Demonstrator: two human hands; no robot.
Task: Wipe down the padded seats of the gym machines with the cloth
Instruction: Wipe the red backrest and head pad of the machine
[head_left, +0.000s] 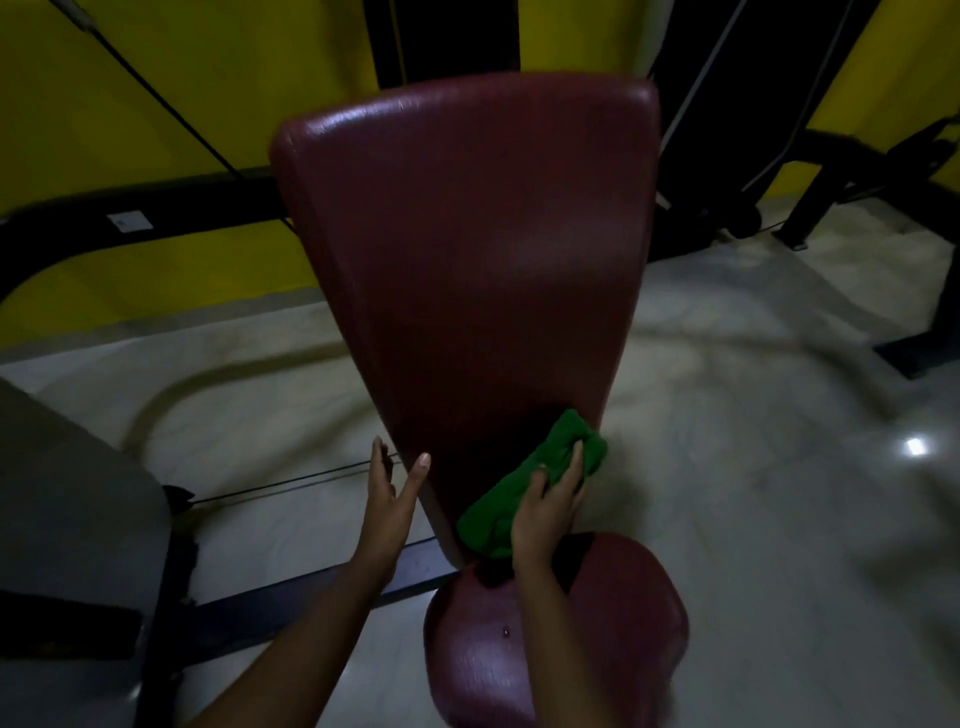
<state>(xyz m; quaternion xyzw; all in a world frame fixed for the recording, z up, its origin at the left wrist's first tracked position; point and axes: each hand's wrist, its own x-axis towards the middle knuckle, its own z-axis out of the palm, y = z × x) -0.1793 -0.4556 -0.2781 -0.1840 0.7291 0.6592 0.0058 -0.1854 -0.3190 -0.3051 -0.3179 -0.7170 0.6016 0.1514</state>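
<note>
The green cloth (556, 449) lies bunched against the narrow lower end of the maroon backrest pad (467, 249), toward its right edge and just above the round seat pad (613, 623). The right hand (545, 512) grips it, fingers curled over the wad and pressing it to the vinyl. The left hand (387, 499) holds nothing. Its fingers are straight and spread beside the pad's lower left edge, and whether it touches the pad cannot be told.

To do this pass well, the person would probably flatten the cloth for wider contact and sweep in overlapping strokes across the full width. It would also help to reach into the gap where backrest meets seat and steady the pad with the free hand.

Around the pads are a black machine frame (130, 218), a cable (171, 114) and a pale floor (753, 415).
</note>
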